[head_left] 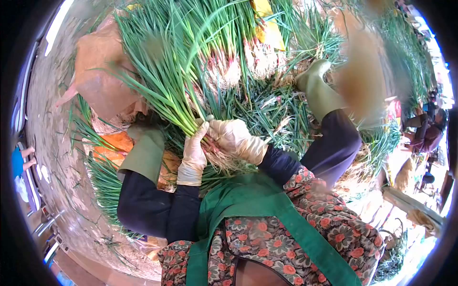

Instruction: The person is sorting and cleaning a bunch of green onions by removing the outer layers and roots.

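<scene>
Both hands wear whitish rubber gloves. My left hand (pixel 194 151) is wrapped round a bunch of spring onions (pixel 177 105) just above the roots. Close against it, my right hand (pixel 236 137) is closed on the same bunch from the other side, fingers bent near the stems. The long green leaves point up and to the left; the pinkish bases and pale roots hang below the hands. Beyond the hands stand more bundles of spring onions (pixel 224 69), roots toward me. Loose green leaves (pixel 255 112) lie on the ground between my boots.
Green rubber boots (pixel 147 148) are on either side of the pile. A brown sack (pixel 104 71) stands at upper left, and a yellow wrapper (pixel 268 28) lies among the bundles. Another person (pixel 429 133) is at far right. Blurry smears cover parts of the upper right.
</scene>
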`<state>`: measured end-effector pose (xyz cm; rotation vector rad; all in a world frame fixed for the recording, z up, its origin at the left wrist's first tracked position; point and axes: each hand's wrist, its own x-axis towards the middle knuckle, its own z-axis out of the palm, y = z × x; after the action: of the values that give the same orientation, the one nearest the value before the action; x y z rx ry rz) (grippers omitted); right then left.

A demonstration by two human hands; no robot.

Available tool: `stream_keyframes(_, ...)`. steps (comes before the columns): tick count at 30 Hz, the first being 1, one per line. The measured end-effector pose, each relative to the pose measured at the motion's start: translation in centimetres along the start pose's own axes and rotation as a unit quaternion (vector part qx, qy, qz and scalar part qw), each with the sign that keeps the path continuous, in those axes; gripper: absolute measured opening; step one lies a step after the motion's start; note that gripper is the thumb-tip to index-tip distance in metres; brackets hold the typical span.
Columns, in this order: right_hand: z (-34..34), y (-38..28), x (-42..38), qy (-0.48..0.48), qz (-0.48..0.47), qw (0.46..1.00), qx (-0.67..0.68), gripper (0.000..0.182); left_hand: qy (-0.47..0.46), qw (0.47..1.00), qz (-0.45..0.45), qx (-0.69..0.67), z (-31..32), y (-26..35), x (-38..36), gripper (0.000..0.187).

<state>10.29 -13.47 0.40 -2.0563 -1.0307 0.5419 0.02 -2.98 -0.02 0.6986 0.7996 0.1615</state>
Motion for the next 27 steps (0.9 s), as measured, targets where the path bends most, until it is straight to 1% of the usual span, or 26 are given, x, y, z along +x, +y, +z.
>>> stream_keyframes(2,0.0,-0.6,-0.2,-0.064,0.017,0.996,0.063,0.028,0.052,0.995,-0.042,-0.076,1.0,-1.1,-0.3,0.012)
stream_keyframes(3,-1.3,-0.2,-0.8,-0.061,-0.066,0.991,-0.102,0.015,0.096,0.989,-0.026,-0.112,0.2,-0.1,-0.1,0.011)
stream_keyframes(4,-3.4,-2.2,-0.3,-0.068,0.008,0.996,-0.064,0.015,0.095,0.991,-0.001,-0.098,-0.8,-0.1,0.0,0.01)
stream_keyframes(5,-4.0,-1.3,-0.3,-0.025,-0.013,0.996,-0.088,0.015,0.099,0.991,0.026,-0.084,-1.2,-0.5,-0.1,0.01)
stream_keyframes(6,-4.4,0.2,-0.5,0.015,-0.022,0.993,-0.113,0.015,0.095,0.991,0.009,-0.093,-0.5,0.3,-0.7,0.009)
stream_keyframes(7,-4.4,2.2,0.0,0.036,-0.02,0.99,-0.134,0.015,0.062,0.987,0.022,-0.148,-1.7,-0.2,-0.3,0.009)
stream_keyframes(8,-4.5,5.3,0.7,0.025,-0.011,0.985,-0.168,0.015,0.055,0.978,-0.005,-0.202,-1.4,-0.2,0.0,0.012)
stream_keyframes(9,-4.1,7.7,0.8,0.0,-0.027,0.978,-0.209,0.015,0.057,0.974,-0.008,-0.217,-1.4,0.9,-0.5,0.018)
stream_keyframes(10,-4.1,9.3,0.3,-0.027,-0.073,0.969,-0.233,0.016,0.042,0.977,-0.026,-0.209,-1.0,1.0,-0.6,0.024)
stream_keyframes(11,-3.3,10.0,-0.1,-0.046,-0.159,0.958,-0.232,0.017,0.033,0.986,-0.027,-0.162,-1.3,-0.5,0.3,0.031)
stream_keyframes(12,-1.9,10.0,-0.5,-0.054,-0.235,0.949,-0.201,0.018,-0.009,0.995,-0.066,-0.069,-2.9,-2.0,1.3,0.033)
stream_keyframes(13,0.5,9.9,-0.7,-0.044,-0.257,0.958,-0.119,0.014,-0.022,0.993,-0.091,-0.072,-1.6,0.0,-0.7,0.028)
stream_keyframes(14,1.3,6.9,-0.7,-0.065,-0.147,0.987,-0.029,0.011,-0.017,0.991,-0.058,-0.115,-1.6,-0.9,-0.2,0.024)
stream_keyframes(15,1.2,3.8,-0.6,-0.067,-0.086,0.994,0.016,0.012,-0.012,0.987,-0.025,-0.158,-1.6,-2.2,0.5,0.02)
stream_keyframes(16,1.1,0.6,-0.6,-0.062,-0.026,0.996,0.063,0.016,0.036,0.987,-0.002,-0.154,-1.7,-2.4,0.9,0.017)
stream_keyframes(17,0.4,-1.3,-0.4,-0.04,-0.016,0.997,0.063,0.021,0.054,0.99,0.02,-0.13,-2.3,-2.5,1.1,0.015)
stream_keyframes(18,-0.2,-2.0,-0.2,-0.042,-0.057,0.997,0.001,0.024,0.059,0.994,0.029,-0.087,-2.7,-2.4,1.1,0.014)
stream_keyframes(19,-0.2,-2.0,-0.2,-0.043,-0.062,0.997,-0.017,0.025,0.063,0.996,0.037,-0.045,-2.9,-2.4,1.2,0.013)
stream_keyframes(21,-0.6,-1.5,-0.1,-0.038,-0.074,0.995,-0.058,0.026,0.069,0.995,0.058,-0.047,-2.3,-2.8,1.3,0.012)
stream_keyframes(22,-1.0,-1.6,-0.1,-0.057,-0.039,0.994,-0.084,0.029,0.07,0.994,0.069,-0.049,-1.6,-2.4,1.1,0.012)
stream_keyframes(25,-1.5,-1.9,-0.1,-0.054,-0.096,0.987,-0.118,0.028,0.002,0.989,0.119,-0.093,-0.4,-1.2,0.1,0.015)
stream_keyframes(26,-1.0,-1.2,0.0,-0.064,-0.126,0.982,-0.124,0.026,-0.04,0.994,0.081,-0.062,-1.5,-2.0,0.7,0.024)
stream_keyframes(27,-1.2,-0.9,0.0,-0.071,-0.144,0.975,-0.155,0.026,-0.023,0.997,0.071,0.019,-2.1,-2.4,1.3,0.026)
